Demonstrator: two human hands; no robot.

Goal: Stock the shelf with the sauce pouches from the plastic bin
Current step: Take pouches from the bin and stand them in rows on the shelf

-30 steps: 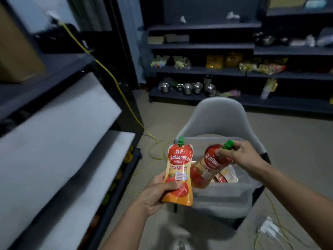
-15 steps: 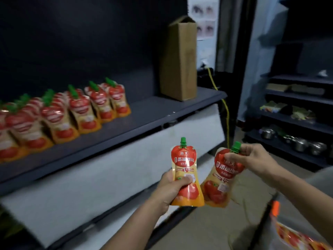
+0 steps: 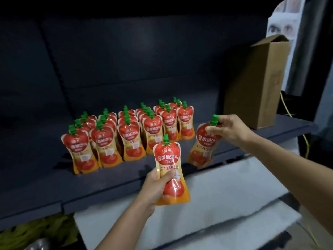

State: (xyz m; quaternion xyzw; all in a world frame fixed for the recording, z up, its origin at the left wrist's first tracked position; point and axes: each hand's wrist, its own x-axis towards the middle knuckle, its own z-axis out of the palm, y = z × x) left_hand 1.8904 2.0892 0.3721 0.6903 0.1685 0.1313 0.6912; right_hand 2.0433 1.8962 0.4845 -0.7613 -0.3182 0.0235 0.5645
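My left hand [image 3: 154, 186] grips a red and orange sauce pouch [image 3: 169, 165] with a green cap by its lower half, upright in front of the dark shelf [image 3: 111, 179]. My right hand [image 3: 228, 128] holds a second pouch [image 3: 203, 150] by its neck under the green cap, tilted over the shelf's front right part. Several rows of the same pouches [image 3: 129, 136] stand upright on the shelf to the left of it. The plastic bin is out of view.
A tall open cardboard box [image 3: 255, 83] stands on the shelf's right end. White padded sheets [image 3: 207, 204] cover the shelves below. A yellow cable [image 3: 286, 109] hangs at the right behind the box.
I have turned from the bin and chair to face the shelf. Both hands carried their pouches up to it; the right pouch now hangs over the shelf beside the rows.
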